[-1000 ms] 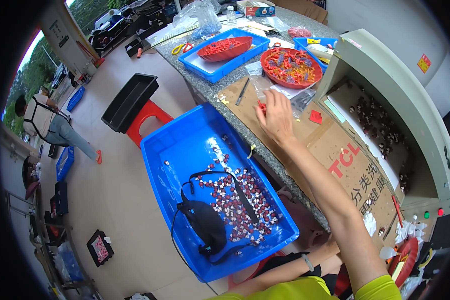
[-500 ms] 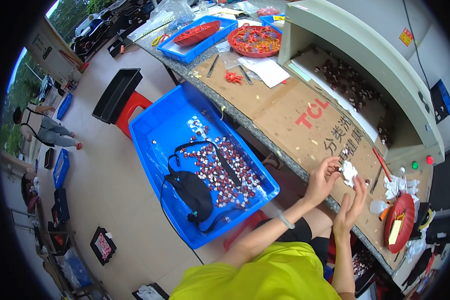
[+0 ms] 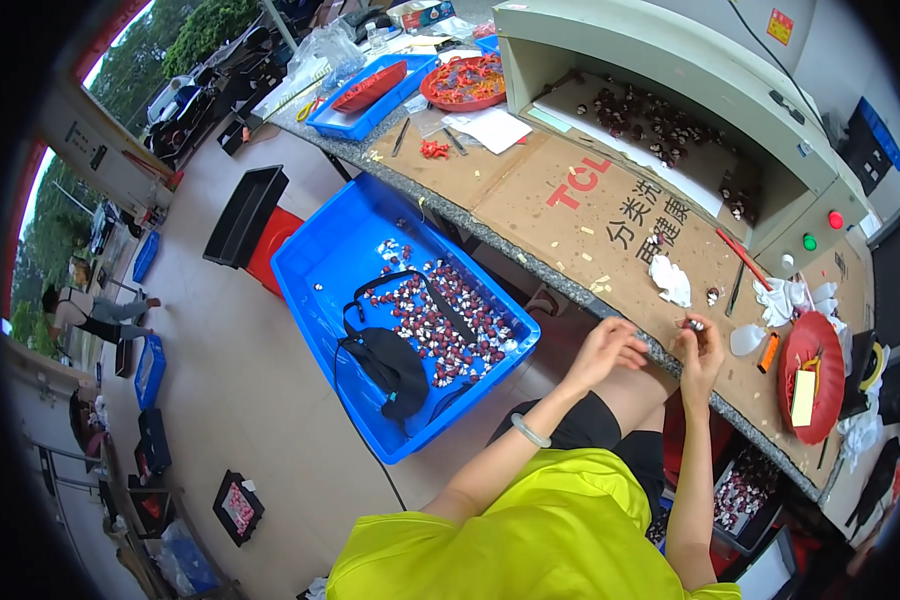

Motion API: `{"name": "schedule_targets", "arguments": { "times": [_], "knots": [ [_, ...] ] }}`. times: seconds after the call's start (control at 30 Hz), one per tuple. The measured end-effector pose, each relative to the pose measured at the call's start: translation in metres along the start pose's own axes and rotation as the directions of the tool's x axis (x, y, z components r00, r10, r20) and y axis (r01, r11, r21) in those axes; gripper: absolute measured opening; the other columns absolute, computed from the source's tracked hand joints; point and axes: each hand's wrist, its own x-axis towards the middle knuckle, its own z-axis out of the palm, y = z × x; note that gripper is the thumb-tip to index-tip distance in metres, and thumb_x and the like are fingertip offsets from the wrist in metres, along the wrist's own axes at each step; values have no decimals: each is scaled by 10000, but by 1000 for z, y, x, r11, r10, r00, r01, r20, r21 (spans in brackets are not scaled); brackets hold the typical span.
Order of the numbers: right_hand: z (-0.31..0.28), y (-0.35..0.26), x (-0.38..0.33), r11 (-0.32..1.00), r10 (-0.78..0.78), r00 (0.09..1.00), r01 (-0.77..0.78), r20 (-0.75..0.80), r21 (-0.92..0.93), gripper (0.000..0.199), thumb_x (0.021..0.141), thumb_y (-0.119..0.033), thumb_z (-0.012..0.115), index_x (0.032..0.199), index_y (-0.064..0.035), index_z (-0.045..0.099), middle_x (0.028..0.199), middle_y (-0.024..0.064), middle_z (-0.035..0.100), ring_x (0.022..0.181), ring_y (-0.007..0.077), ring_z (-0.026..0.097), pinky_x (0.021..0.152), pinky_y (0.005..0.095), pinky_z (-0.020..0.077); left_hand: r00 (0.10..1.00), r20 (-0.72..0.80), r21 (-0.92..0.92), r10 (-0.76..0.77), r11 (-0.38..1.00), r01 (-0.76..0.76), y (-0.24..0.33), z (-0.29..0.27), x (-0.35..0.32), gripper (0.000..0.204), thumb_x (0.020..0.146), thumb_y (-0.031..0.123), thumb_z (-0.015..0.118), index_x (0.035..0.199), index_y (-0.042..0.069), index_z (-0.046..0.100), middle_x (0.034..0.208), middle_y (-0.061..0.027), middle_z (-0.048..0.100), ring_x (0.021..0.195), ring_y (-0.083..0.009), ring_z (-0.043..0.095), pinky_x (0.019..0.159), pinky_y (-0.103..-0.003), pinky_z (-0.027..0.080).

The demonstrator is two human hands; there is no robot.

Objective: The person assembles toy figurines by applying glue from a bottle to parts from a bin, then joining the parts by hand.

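Note:
My right hand is raised at the near edge of the cardboard-covered bench and pinches a small dark-and-white part between its fingertips. My left hand sits just to its left, fingers curled inward over the bench edge; whether anything is in it is hidden. A pale bracelet is on my left wrist. A crumpled white cloth lies on the cardboard a little beyond both hands. Left of my knees, a large blue bin on the floor holds several small red-and-white parts and a black strap bag.
A grey box-shaped machine with dark parts inside stands at the back of the bench. A red round tray lies at the right. At the far end are a red dish and a blue tray. A black crate stands on the floor.
My arm, stretched out to the far end of the bench a second ago, has come back. Both hands now sit at the near edge, and the right one holds a small part.

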Motion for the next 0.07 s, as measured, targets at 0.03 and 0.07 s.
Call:
{"name": "schedule_targets", "arguments": {
  "times": [0.03, 0.07],
  "knots": [
    [-6, 6, 4, 999, 28, 999, -28, 16, 17, 204, 883, -46, 563, 1081, 5, 564, 941, 76, 621, 845, 131, 586, 759, 226, 459, 997, -83, 306, -2, 952, 27, -13, -21, -1, 288, 941, 139, 497, 1180, 41, 371, 969, -150, 629, 780, -222, 649, 711, -283, 530],
    [-10, 11, 7, 997, 61, 997, -62, 40, 34, 237, 891, -67, 568, 1119, -7, 547, 939, 73, 618, 839, 126, 585, 754, 210, 454, 985, -171, 577, 25, 813, 79, -26, -48, -2, 357, 950, 175, 493, 1250, 41, 353, 1037, -145, 622, 824, -253, 650, 741, -297, 527]
  ]
}}
